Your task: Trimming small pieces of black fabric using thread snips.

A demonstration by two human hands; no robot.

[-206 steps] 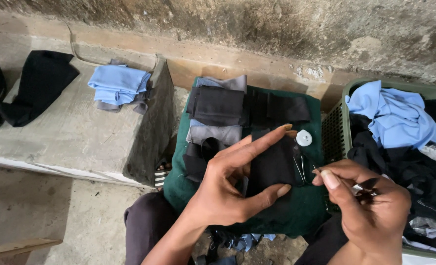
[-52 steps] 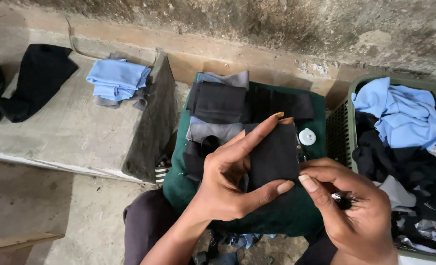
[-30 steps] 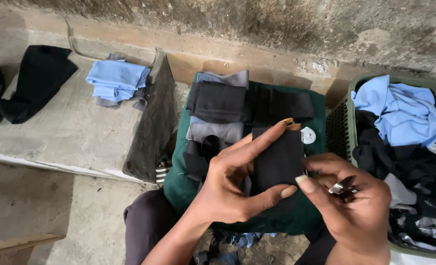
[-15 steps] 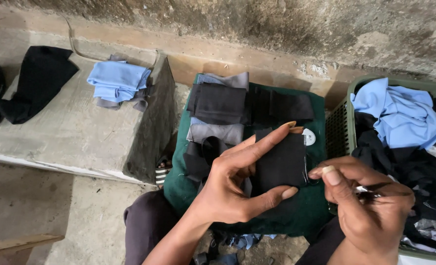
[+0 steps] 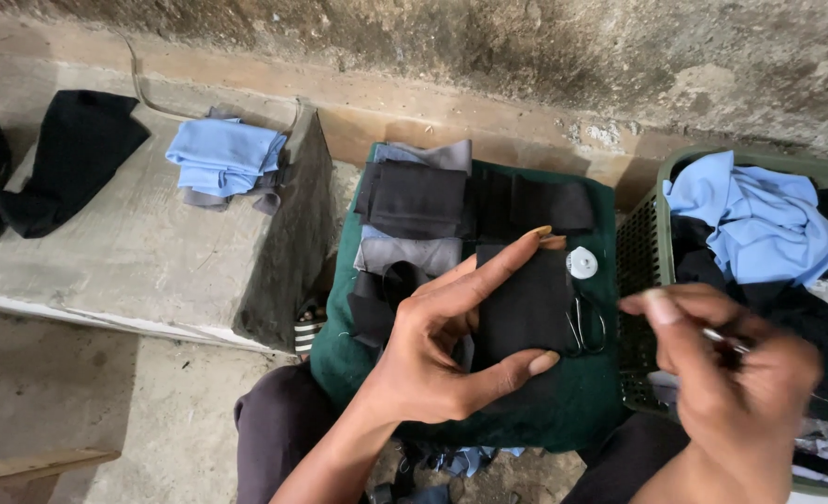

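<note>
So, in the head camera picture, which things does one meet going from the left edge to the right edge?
Black cloth → folded light blue cloth → left hand holding a black fabric piece → small scissors → right hand → green basket with light blue garment.

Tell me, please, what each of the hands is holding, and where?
Left hand pinches a black fabric piece by its edges; right hand pinches something thin and metallic, unidentifiable.

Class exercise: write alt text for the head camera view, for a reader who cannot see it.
A person's left hand pinches a black fabric piece above a green cloth; the right hand holds a thin metal tool beside a green basket.
</note>
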